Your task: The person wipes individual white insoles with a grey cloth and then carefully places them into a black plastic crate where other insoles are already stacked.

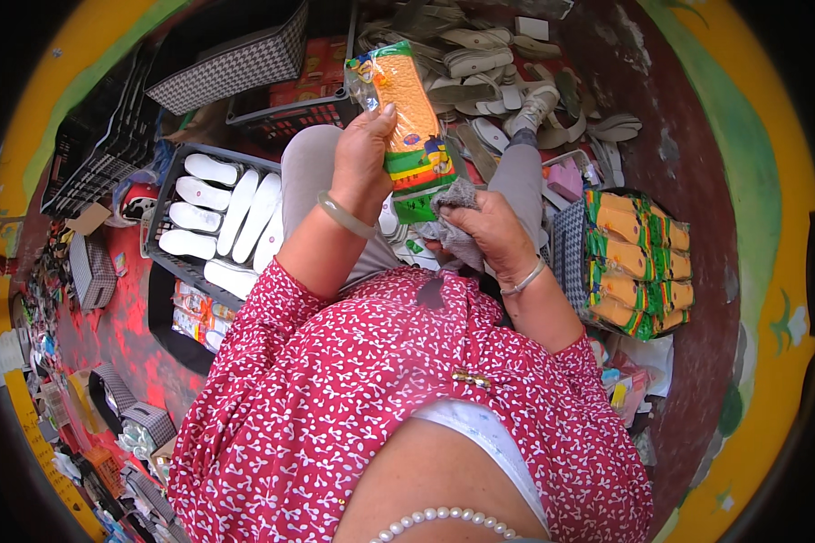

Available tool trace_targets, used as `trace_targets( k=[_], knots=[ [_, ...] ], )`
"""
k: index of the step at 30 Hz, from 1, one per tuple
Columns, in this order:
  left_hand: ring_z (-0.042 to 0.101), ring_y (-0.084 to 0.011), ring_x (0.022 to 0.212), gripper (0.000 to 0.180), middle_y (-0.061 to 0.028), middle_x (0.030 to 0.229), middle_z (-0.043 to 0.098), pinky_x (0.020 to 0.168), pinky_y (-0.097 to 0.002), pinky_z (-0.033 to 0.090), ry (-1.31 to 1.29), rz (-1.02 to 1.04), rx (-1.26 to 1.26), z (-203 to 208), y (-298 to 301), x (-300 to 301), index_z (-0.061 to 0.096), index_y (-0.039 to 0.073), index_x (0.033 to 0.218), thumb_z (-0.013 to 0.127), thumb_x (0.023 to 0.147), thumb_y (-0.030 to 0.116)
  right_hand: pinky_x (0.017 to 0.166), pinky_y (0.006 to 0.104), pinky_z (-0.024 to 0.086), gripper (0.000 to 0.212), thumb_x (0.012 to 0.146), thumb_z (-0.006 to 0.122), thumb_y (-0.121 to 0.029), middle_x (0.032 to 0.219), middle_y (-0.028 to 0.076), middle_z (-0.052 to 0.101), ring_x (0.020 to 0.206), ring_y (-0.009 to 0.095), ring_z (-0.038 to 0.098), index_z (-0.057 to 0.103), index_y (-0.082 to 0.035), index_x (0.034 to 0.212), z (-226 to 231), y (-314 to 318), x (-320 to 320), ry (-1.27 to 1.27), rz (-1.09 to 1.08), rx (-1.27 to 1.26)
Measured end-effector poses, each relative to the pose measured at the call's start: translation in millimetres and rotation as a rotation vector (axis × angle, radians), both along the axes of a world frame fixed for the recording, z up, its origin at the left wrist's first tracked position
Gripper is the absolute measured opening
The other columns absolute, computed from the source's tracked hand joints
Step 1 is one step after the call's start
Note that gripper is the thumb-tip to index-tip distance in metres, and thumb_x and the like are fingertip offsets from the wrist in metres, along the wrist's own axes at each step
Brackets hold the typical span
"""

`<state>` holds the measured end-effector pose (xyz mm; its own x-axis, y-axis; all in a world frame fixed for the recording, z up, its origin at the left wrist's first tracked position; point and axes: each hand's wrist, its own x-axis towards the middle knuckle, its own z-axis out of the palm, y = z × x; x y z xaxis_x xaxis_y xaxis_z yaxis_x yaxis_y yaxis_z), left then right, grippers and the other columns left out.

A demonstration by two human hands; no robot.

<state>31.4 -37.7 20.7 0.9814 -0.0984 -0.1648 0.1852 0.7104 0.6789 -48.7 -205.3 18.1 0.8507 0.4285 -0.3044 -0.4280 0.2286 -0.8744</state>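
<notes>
The left hand [364, 161] pinches a packet [406, 90] by its left edge, thumb lying over the wrapper and fingers behind; the packet stands raised and slightly tilted above the lap, its orange face toward the viewer and its green end downward. The right hand [491, 231] is closed on a bunched grey cloth [462, 217], which overlaps the packet's lower right corner; whether it presses there cannot be told. To the right, a checked basket [569, 258] carries rows of similar packets [620, 291] heaped above its rim. To the left, a crate [177, 262] holds white soles [238, 213], and beyond the legs lies a pile of loose shoes [478, 61]. The principal risk appears to be slippage: the wrapper looks slick and the hold is confined to one side, so a firm stroke of the cloth at the far corner could twist the packet out of the left hand and drop it between the legs. A fold of cloth could also catch the crinkled film and tear it. Finally, the right forearm is near the basket; an outward swing of the elbow could dislodge the uppermost packets from the heap.
</notes>
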Motion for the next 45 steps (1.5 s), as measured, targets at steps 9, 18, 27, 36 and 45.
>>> trace_targets(
  k=[9, 18, 27, 36, 45],
  knots=[
    [0.061, -0.0269, 0.088, 0.024, -0.0170, 0.100, 0.057, 0.081, -0.0401, 0.050, -0.114, 0.407, 0.017, 9, 67, 41, 0.045, -0.008, 0.108, 0.043, 0.091, 0.009, 0.070, 0.0322, 0.053, 0.029, 0.090, 0.051, -0.019, 0.095, 0.014, 0.062, 0.082, 0.021, 0.063, 0.051, 0.003, 0.110, -23, -37, 7, 0.037, -0.176, 0.197],
    [0.062, -0.0216, 0.085, 0.023, -0.0133, 0.097, 0.060, 0.078, -0.0335, 0.051, -0.253, 0.209, 0.041, 12, 17, 15, 0.050, -0.004, 0.109, 0.041, 0.093, 0.011, 0.077, 0.0256, 0.045, 0.030, 0.091, 0.052, -0.026, 0.096, 0.005, 0.061, 0.088, 0.012, 0.056, 0.056, 0.002, 0.101, 34, -9, 68, -0.086, -0.464, 0.332],
    [0.051, -0.0229, 0.108, 0.033, -0.0132, 0.118, 0.052, 0.097, -0.0339, 0.038, -0.140, -0.035, -0.186, 18, -38, -10, 0.044, -0.002, 0.120, 0.033, 0.095, 0.016, 0.106, 0.0393, 0.024, 0.056, 0.085, 0.055, -0.033, 0.137, 0.018, 0.035, 0.132, 0.032, 0.026, 0.040, -0.004, 0.131, 18, 29, 100, -1.181, -0.402, -0.825],
    [0.054, -0.0270, 0.102, 0.034, -0.0159, 0.114, 0.054, 0.093, -0.0391, 0.042, -0.042, -0.091, -0.203, -9, -7, 3, 0.046, -0.001, 0.117, 0.031, 0.095, 0.021, 0.106, 0.0431, 0.024, 0.056, 0.077, 0.058, -0.014, 0.136, 0.016, 0.038, 0.129, 0.034, 0.030, 0.042, -0.007, 0.131, -9, 25, 40, -1.268, -0.077, -0.808],
    [0.040, -0.0315, 0.123, 0.045, -0.0209, 0.132, 0.041, 0.102, -0.0440, 0.033, -0.223, -0.229, -0.212, 27, 21, 8, 0.027, 0.001, 0.135, 0.026, 0.096, 0.024, 0.082, 0.0236, 0.043, 0.031, 0.081, 0.049, 0.002, 0.101, 0.006, 0.059, 0.094, 0.011, 0.054, 0.053, -0.001, 0.111, -39, -16, 22, -0.330, -0.630, -0.212]
  ],
)
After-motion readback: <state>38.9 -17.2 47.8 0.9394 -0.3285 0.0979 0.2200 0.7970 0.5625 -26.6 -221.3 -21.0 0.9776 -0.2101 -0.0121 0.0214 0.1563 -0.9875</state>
